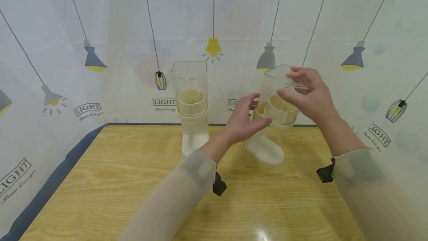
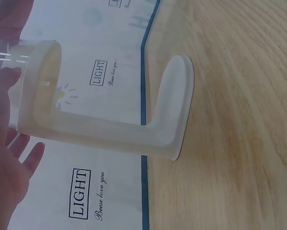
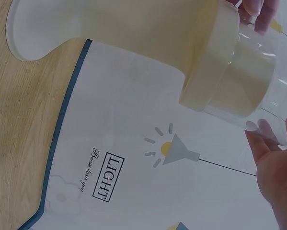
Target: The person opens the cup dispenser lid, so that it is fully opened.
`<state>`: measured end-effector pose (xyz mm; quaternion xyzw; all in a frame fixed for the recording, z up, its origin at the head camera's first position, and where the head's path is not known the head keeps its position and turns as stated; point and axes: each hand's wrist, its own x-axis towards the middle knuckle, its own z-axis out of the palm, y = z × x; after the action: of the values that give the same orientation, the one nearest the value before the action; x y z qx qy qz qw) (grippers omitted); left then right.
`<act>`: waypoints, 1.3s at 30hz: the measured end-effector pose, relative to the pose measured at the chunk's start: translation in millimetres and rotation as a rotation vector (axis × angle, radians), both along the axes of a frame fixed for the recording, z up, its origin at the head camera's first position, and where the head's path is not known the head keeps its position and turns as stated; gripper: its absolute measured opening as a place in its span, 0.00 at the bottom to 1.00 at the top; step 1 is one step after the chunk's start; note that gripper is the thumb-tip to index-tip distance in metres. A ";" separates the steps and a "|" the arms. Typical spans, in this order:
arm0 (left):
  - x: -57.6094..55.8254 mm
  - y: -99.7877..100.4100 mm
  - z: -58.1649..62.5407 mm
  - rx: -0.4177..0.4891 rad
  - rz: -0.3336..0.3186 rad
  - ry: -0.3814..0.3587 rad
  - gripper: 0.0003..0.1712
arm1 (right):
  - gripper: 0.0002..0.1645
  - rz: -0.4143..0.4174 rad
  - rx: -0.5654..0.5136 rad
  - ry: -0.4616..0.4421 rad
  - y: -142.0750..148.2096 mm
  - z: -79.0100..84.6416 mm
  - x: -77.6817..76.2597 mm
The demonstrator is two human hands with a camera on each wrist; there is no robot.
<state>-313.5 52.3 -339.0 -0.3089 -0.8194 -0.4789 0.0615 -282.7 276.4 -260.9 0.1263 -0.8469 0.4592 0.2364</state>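
A cream L-shaped stand [image 2: 100, 132] with a round collar at its top and a rounded foot stands on the wooden table. In the collar sits a clear container [image 1: 284, 75] with a square mouth, and a cream cylinder [image 1: 281, 109] shows through its wall. My right hand [image 1: 312, 94] grips the container near its upper rim, thumb in front and fingers behind. Lower on the other side, my left hand [image 1: 242, 118] holds it just above the collar, thumb and fingers curved round. Part of the left fingers is hidden behind it.
Left of my hands stands a matching cream stand [image 1: 195, 131] with its own clear square-mouthed container [image 1: 190, 71] on top. A white wall sheet [image 1: 127, 29] printed with lamps hangs behind the wooden table [image 1: 110, 185]. Dark straps circle both wrists.
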 end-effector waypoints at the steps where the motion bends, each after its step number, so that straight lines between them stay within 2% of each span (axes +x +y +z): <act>1: 0.8 0.0 -0.7 -0.007 0.005 0.013 0.51 | 0.27 0.009 -0.012 0.003 0.2 -0.1 0.2; 6: 5.4 -0.1 -4.1 -0.008 0.022 0.062 0.51 | 0.25 0.056 -0.041 0.010 2.2 -0.6 1.5; 14: 11.7 0.6 -14.3 0.078 0.045 0.049 0.51 | 0.23 0.088 -0.058 0.011 0.2 -2.5 3.4; 21: 17.7 9.1 -21.7 0.205 0.007 -0.077 0.61 | 0.26 0.083 -0.064 0.061 -7.9 -4.9 7.4; 26: 17.3 15.3 -24.7 0.264 -0.008 -0.137 0.66 | 0.31 0.046 -0.025 0.103 -14.3 -7.6 9.6; 33: 15.7 28.3 -25.8 0.289 0.047 -0.163 0.74 | 0.41 -0.027 0.056 0.096 -21.6 -11.3 11.2; 39: 16.7 35.6 -25.7 0.267 0.119 -0.140 0.76 | 0.47 -0.058 0.011 0.070 -28.7 -16.2 12.6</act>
<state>-296.8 87.9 -364.7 -0.2148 -0.7676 -0.5995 0.0727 -270.0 247.7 -277.0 0.1192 -0.8440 0.4427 0.2782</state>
